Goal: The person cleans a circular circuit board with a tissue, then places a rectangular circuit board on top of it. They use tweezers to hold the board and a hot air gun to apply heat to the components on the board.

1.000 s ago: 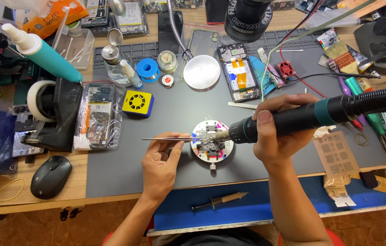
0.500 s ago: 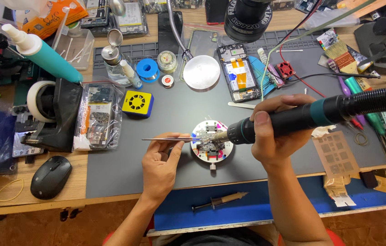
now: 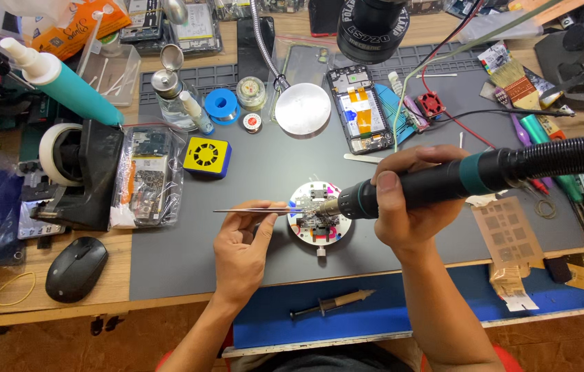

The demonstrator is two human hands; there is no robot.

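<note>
My left hand pinches thin metal tweezers that lie level, their tips reaching right onto a small circuit board on a round white holder. My right hand grips a black hot-air handle with a teal band, its nozzle pointing left at the same board. A ribbed black hose runs off to the right from the handle. The holder stands on a grey work mat.
An opened phone, a round metal lamp disc, a yellow fan block, a bagged circuit board, a tape dispenser, a black mouse, a syringe on a blue mat, a stencil sheet.
</note>
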